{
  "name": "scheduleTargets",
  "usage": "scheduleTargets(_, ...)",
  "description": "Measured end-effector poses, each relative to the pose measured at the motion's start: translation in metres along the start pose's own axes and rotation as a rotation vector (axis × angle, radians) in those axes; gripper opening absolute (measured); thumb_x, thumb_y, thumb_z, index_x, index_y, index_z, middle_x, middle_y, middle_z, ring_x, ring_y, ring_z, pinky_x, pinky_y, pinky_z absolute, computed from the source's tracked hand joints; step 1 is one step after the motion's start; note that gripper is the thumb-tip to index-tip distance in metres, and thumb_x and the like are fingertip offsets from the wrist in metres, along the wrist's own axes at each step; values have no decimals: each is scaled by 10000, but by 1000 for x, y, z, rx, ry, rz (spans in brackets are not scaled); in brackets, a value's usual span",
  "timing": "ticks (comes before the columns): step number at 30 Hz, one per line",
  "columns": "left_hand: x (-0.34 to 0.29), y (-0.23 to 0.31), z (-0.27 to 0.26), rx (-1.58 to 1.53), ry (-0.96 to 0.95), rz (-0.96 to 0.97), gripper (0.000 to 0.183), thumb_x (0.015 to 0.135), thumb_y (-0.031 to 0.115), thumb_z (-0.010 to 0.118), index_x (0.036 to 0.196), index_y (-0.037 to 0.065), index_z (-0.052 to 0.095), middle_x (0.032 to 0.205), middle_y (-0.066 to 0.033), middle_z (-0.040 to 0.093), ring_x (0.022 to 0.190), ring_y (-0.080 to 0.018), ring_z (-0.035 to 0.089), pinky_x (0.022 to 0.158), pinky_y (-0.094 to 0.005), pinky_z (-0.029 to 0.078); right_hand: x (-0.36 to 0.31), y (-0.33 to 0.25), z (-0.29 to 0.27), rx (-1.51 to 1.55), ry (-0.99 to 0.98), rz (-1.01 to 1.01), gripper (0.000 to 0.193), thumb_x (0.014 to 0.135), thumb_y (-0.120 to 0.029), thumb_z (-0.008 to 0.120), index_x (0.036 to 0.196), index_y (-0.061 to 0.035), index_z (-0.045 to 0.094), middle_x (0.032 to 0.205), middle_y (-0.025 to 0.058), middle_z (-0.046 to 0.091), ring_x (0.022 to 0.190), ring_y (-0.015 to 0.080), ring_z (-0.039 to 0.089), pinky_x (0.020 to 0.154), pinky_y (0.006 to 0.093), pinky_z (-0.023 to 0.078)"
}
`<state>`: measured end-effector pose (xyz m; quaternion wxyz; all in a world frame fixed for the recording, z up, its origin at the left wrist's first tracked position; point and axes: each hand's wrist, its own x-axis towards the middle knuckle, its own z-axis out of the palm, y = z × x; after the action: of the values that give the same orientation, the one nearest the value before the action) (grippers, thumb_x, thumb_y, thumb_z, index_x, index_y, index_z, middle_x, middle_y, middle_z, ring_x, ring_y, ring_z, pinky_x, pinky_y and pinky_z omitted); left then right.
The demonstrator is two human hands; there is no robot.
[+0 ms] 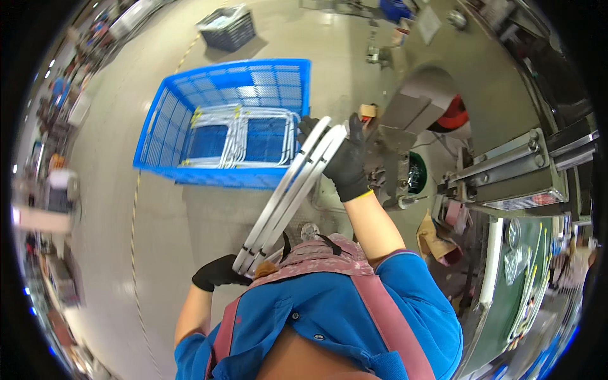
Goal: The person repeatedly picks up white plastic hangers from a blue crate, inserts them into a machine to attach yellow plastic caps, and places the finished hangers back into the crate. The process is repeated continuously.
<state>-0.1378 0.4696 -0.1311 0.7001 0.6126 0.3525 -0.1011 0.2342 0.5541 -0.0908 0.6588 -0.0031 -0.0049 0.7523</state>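
A small bundle of white metal tube frames [275, 208] with dark bands slants across the front of my body. My left hand [220, 273], in a black glove, is closed at its lower end by my waist; the fingertips are partly hidden. Around the upper end is my black-gloved right hand [347, 166], fingers partly behind the tubes. Just beyond, a large blue plastic crate [215, 175] stands on the floor. Inside it lie several similar white tube frames [239, 142] with yellow bits at their corners. The bundle's upper end reaches the crate's right front corner.
A dark basket [229, 33] sits on the floor beyond the crate. To my right stand a grey machine [418, 104], a green bin [416, 174], heavy metal bars [506, 157] and an open cardboard box [434, 240]. A green-topped table [531, 266] is further right.
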Motion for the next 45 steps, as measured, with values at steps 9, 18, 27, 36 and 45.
scheduleTargets(9,-13,-68,72,-389,322,275,586,987,384,413,1389,-34,331,1325,-142,506,1240,-222,469,1040,-354,349,-148,142,-39,-419,54,137,527,945,-464,444,1184,3,497,1101,147,596,1023,263,575,919,390,444)
scheduleTargets(18,3,21,158,-569,47,310,546,805,180,665,1277,-14,471,1106,-157,630,1043,-235,607,924,-341,451,-267,192,-76,-1675,-849,241,296,924,-310,538,1022,-36,595,908,116,620,861,258,599,730,357,478)
scheduleTargets(27,7,22,225,-252,341,182,487,764,127,709,1200,-12,543,1033,-106,663,949,-182,622,864,-302,478,-296,62,-57,-1801,-959,39,218,876,-168,531,1017,-64,661,965,125,672,914,297,635,813,343,505)
scheduleTargets(36,10,48,288,-45,296,19,573,831,265,685,1296,-2,485,1191,-127,604,1054,-187,561,927,-314,430,-277,-114,-36,-2255,45,-886,314,868,-166,605,1132,5,595,919,89,659,843,141,596,755,275,466)
scheduleTargets(45,29,85,322,-76,325,122,568,838,239,681,1309,0,472,1193,-123,603,1051,-171,558,919,-301,432,-260,-154,-8,-2084,135,-345,288,784,-160,683,1017,4,637,805,86,652,717,138,590,682,283,479)
